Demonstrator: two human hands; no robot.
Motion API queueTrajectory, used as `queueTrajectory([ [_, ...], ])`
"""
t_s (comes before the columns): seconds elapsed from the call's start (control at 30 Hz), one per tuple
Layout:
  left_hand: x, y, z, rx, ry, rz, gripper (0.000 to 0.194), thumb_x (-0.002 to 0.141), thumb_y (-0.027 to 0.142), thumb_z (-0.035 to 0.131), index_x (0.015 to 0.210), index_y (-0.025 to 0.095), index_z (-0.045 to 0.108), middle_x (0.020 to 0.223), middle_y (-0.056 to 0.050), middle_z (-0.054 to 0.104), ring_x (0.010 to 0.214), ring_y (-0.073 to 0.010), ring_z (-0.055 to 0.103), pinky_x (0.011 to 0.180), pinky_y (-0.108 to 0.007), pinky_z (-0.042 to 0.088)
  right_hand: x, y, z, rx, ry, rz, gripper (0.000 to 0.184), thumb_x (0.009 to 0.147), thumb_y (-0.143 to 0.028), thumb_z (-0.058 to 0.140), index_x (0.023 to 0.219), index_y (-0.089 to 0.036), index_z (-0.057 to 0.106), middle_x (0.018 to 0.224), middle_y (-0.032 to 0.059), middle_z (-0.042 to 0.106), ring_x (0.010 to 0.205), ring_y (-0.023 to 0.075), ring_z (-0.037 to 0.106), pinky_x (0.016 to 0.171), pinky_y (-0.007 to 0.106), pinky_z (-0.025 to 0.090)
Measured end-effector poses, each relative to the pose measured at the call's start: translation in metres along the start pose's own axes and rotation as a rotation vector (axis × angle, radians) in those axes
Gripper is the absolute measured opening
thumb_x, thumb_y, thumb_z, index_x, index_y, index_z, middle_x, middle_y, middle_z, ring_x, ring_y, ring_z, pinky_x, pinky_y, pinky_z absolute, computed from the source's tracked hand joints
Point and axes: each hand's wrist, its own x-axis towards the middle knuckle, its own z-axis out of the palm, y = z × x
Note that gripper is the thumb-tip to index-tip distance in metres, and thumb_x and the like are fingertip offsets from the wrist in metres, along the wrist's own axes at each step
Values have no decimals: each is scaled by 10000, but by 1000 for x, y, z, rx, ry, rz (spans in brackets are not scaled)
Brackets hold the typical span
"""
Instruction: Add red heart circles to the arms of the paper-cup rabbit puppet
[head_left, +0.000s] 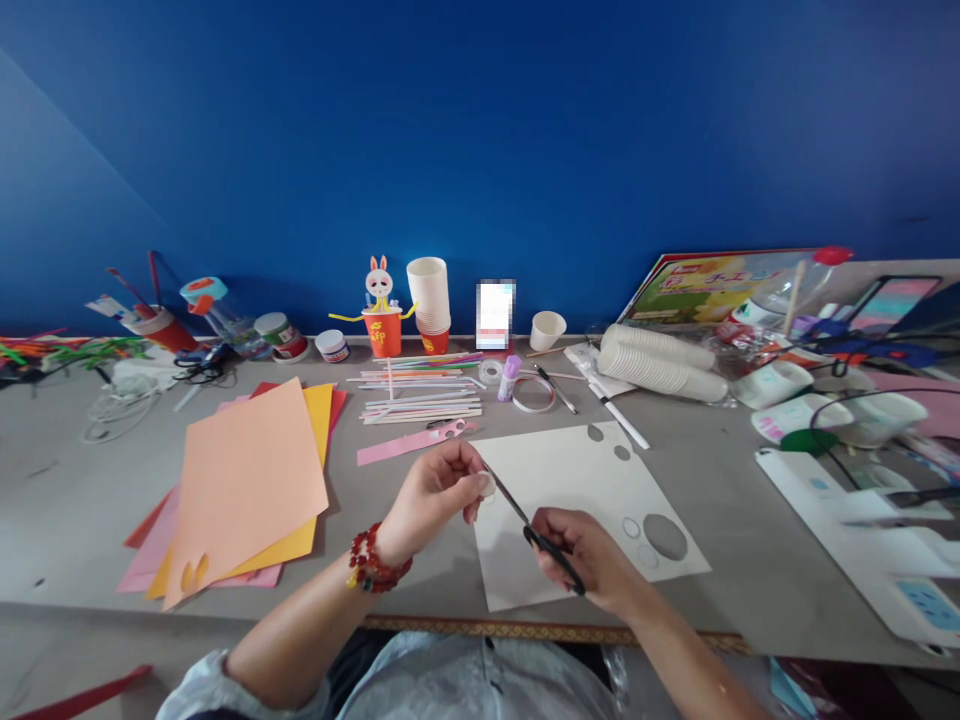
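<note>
Between thumb and fingers, my left hand (442, 485) pinches a small round white paper piece (487, 486). My right hand (581, 555) grips black-handled scissors (551, 550), whose blades point up and left to the edge of the paper piece. Whether the blades are apart is hard to make out. Beneath both hands lies a large white paper sheet (547, 470) with several round holes cut along its right side and circles drawn near the lower right. A pink paper strip (401, 447) with cut-outs rests just beyond my left hand.
Coloured paper sheets (251, 480) are piled at left. Straws (424, 395), a purple glue stick (508, 378) and a tape ring (533, 395) lie ahead. Near the blue wall stand a rabbit-topped red cup (384, 333) and stacked paper cups (429, 295). A white rack-like piece (847, 540) is at right.
</note>
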Motion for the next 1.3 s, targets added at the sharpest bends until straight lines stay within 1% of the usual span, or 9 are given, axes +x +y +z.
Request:
queueTrajectory([
  [0.33,0,3,-2,15,-12,-30,272,822,359,729,788,156,552,630,45,537,452,-47,479,465,-181,393,0,1,-3,-45,19,15,395,738,-467,727,649,-211,439,521,-81,403,452,72,352,426,197,246],
  [0.63,1,8,-6,39,-29,-57,308,800,387,749,791,150,552,643,40,534,447,-39,468,449,-175,362,0,-3,-7,-84,9,1,471,720,-573,731,641,-209,443,505,-80,397,448,71,335,423,202,220],
  [0.8,1,9,-6,50,-25,-65,317,795,398,752,800,151,553,640,38,540,453,-43,474,451,-176,367,0,-4,-4,-24,-12,24,511,715,-630,712,647,-216,420,504,-79,413,438,68,333,414,199,229],
  [0.9,1,9,-6,60,-31,-62,318,796,400,751,803,152,551,646,37,542,454,-42,473,450,-174,366,0,-4,-3,7,-37,22,520,706,-654,709,666,-216,432,511,-80,415,435,66,330,409,197,235],
  [1.17,2,11,-11,118,-61,-86,328,791,418,744,794,158,545,638,36,538,456,-46,471,445,-176,356,1,-3,-9,-90,-27,8,508,732,-633,699,642,-212,430,498,-76,417,437,67,328,416,200,215],
  [1.3,3,17,-12,141,-90,-119,325,786,409,745,779,156,540,621,46,523,448,-41,456,443,-175,341,2,-7,-12,-160,-11,-39,513,735,-604,712,606,-210,410,495,-81,368,460,71,291,435,211,191],
])
